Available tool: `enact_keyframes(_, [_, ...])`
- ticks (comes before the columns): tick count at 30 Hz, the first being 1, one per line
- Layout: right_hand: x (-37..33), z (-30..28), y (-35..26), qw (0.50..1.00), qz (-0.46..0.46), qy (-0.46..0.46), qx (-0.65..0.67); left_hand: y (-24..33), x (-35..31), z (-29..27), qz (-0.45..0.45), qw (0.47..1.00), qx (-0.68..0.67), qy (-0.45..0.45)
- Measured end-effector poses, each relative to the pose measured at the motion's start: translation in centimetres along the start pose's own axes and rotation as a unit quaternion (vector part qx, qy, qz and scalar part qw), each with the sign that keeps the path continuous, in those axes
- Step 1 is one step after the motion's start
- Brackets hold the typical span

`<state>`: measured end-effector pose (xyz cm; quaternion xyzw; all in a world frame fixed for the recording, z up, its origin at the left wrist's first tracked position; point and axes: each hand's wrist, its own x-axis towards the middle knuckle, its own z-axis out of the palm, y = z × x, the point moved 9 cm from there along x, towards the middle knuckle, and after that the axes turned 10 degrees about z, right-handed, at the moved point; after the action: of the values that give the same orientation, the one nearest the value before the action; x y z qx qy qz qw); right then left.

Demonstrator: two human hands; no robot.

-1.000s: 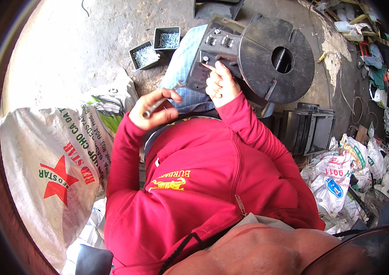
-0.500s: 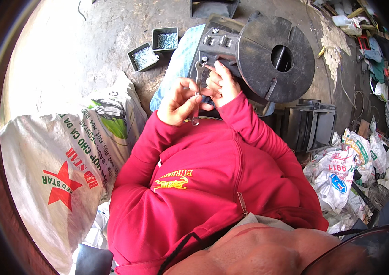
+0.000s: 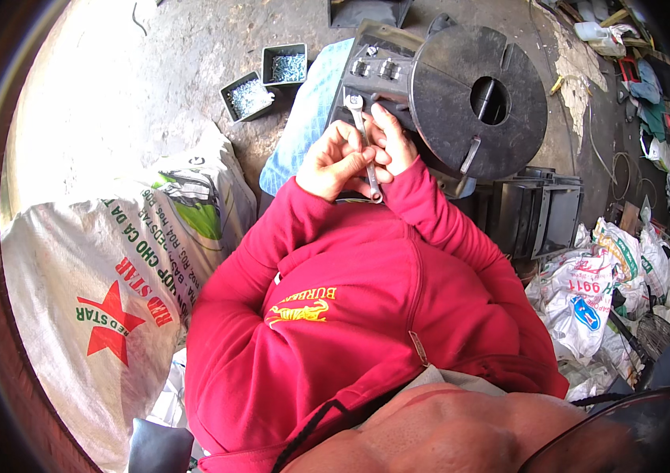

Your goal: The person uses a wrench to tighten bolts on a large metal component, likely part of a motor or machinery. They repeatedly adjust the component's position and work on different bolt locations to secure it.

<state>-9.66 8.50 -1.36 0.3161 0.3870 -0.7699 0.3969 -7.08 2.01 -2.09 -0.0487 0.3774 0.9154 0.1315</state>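
In our left hand (image 3: 327,167), thumb and fingers pinch a double-ended wrench (image 3: 364,134) along its shank, probably for leverage. Its upper end lies over a bolt (image 3: 354,102) on a black plate (image 3: 392,88); how fully it seats, we cannot tell. Our right hand (image 3: 398,146) is just beside, index finger stretched toward the plate, perhaps steadying it; whether its curled fingers grip anything is hidden. The plate and its slotted disc (image 3: 449,87) rest above a blue checked cloth (image 3: 303,130), likely padding. Two black trays (image 3: 283,49) hold small fasteners (image 3: 250,98), presumably handy there.
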Motion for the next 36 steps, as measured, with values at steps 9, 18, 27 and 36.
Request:
enact_keyframes(9, [5.0, -2.7, 1.1, 0.984, -0.017, -0.167, 0.055, 6.8, 0.1, -3.7, 0.027, 0.950, 0.311, 0.030])
enact_keyframes(18, [4.0, -2.0, 0.8, 0.991, -0.022, -0.130, 0.028, 2.0, -1.0, -2.5, 0.048, 0.982, 0.154, 0.103])
enact_keyframes(27, [2.3, -2.0, 1.7, 0.998, 0.039, -0.051, 0.024, 0.7, -0.7, -0.9, -0.029, 0.992, 0.094, 0.074])
enact_keyframes(36, [1.1, -1.7, 1.1, 0.998, 0.056, -0.008, -0.031, 0.2, -0.1, 0.3, -0.064, 0.992, 0.092, 0.050])
